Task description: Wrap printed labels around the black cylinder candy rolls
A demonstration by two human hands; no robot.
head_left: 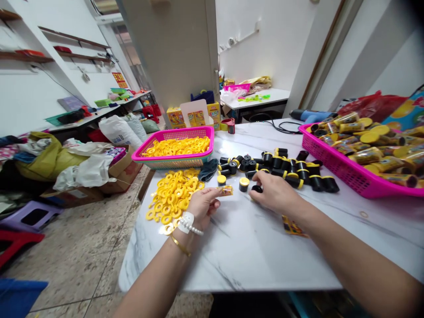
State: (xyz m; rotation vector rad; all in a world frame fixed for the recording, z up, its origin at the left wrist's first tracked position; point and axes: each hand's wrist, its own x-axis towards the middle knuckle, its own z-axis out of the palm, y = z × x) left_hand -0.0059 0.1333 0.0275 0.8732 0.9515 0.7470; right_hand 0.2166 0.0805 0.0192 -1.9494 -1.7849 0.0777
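My left hand (207,204) is closed on a small printed wrapper (225,191) over the middle of the table. To its right my right hand (273,192) has its fingers round a black cylinder (256,190) on the tabletop. Between the hands stand two short pieces with yellow tops, one (244,184) nearer my right hand and one (221,179) just behind the wrapper. Several black cylinders with yellow rims (278,161) lie behind my right hand. Loose yellow rings (170,194) are heaped left of my left hand. Flat printed pieces (293,226) lie under my right forearm.
A pink basket (174,163) of yellow rings stands at the back left, beside a dark cloth (208,170). Another pink basket (347,176) at the right holds printed tubes. A blue tool (311,115) with a black cable and yellow boxes (175,117) are at the back.
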